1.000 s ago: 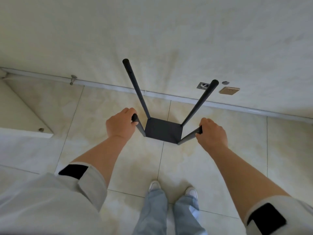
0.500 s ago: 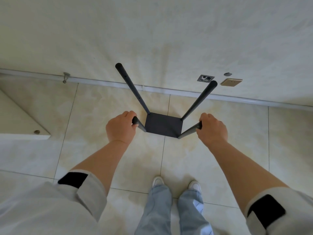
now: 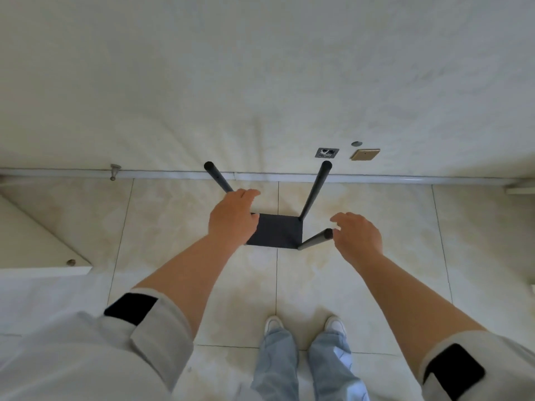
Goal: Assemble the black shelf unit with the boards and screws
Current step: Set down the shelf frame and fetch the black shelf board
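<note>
Shelf (image 3: 275,233): black square board flat on the tiled floor (image 3: 179,227), close to the wall (image 3: 260,82), with black poles rising from its corners. I count three poles in sight: far left pole (image 3: 217,175), far right pole (image 3: 316,190), near right pole (image 3: 315,239); the near left corner is hidden behind my left hand.

Left hand (image 3: 233,217): over the board's left side, fingers relaxed and lightly curved beside the far left pole; I cannot tell whether they touch it.

Right hand (image 3: 359,237): fingers spread and loose, holding nothing, fingertips just beside the near right pole's tip.

Shoes (image 3: 304,325): white, below the board.

Wall items: socket (image 3: 326,152), brass plate (image 3: 365,154).
</note>
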